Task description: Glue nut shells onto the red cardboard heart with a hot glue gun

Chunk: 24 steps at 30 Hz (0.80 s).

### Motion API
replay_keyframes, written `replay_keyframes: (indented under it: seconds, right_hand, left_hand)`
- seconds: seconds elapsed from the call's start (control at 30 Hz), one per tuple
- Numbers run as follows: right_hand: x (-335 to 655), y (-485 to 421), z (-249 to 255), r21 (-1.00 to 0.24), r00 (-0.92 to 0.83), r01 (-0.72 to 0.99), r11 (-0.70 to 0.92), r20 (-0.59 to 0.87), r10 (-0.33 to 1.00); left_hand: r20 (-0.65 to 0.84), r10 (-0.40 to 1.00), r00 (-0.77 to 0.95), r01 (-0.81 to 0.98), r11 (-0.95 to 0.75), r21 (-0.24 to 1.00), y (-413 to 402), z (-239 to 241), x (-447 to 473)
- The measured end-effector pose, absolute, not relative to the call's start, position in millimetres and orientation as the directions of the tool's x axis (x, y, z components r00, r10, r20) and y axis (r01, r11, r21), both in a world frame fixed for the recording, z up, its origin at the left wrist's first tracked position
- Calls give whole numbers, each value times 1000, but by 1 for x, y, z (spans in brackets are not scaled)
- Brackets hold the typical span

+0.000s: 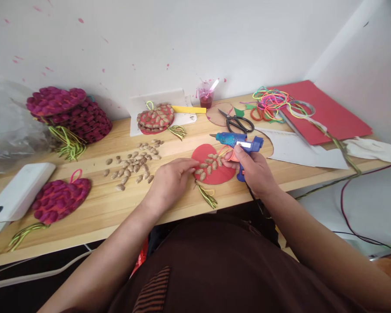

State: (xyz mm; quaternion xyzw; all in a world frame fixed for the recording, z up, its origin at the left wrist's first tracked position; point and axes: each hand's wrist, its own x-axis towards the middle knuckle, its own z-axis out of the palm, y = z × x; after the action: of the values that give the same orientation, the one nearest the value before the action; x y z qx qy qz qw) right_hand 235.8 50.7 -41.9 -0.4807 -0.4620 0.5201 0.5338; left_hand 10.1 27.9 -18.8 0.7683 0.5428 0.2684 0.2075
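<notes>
My right hand (254, 167) grips a blue hot glue gun (232, 139), whose nozzle points left above the table. Its fingers also touch the right side of a red disc (220, 176). Tan, mottled seed-like pieces (209, 161) lie on that disc in a branching pattern. At the disc's left edge, my left hand (171, 180) has thumb and fingers pinched together; what is between them is hidden. A yellow-green tassel (207, 195) hangs from the disc's near edge, and an orange loop (227, 152) shows at its upper right.
Loose seed-like pieces (135, 163) are scattered left. Around stand purple-covered discs (94, 121), a power bank (21, 191), a tan-covered disc (155, 117), a cup of red liquid (206, 101), black scissors (236, 122), tangled cords (276, 102) and red sheets (329, 117).
</notes>
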Motion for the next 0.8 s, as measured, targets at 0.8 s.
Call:
replay_keyframes:
  seconds: [0.8]
  right_hand:
    - [237,53,-49,-987,18,-159,5,2,1000]
  left_hand:
    - [247,932,265,793,-356,494,21,-19,28]
